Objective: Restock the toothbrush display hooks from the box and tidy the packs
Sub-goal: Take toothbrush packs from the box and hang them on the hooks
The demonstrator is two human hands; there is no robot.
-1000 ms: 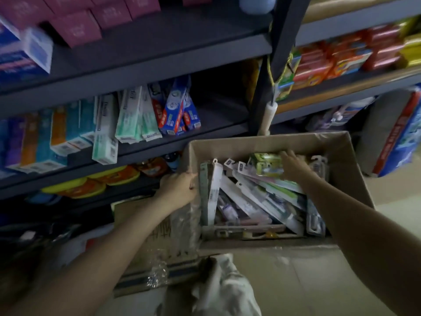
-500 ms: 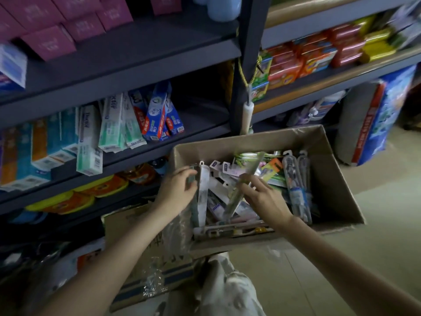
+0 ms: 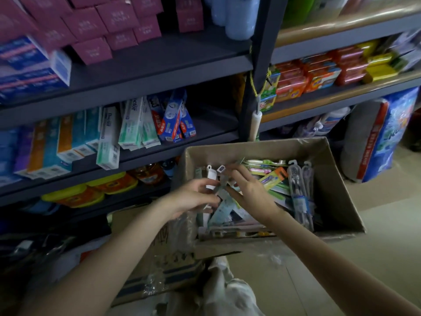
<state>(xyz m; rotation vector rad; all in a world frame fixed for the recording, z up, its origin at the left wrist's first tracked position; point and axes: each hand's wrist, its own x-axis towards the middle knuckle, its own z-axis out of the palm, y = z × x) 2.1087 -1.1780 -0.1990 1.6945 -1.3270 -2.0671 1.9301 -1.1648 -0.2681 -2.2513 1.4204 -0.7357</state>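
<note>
Toothpaste cartons [image 3: 109, 137] on grey shelf [image 3: 159, 65]

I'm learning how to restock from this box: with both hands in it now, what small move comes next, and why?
Probably lift the packs clear of the box. Both hands meet over its left half: the left hand and right hand pinch a few upright packs, their hang tabs pointing up. Loose packs lie crossed beneath, so a straight upward pull seems least likely to snag.

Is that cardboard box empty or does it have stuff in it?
Far from empty: the open-topped box holds a jumble of toothbrush packs covering its bottom.
</note>
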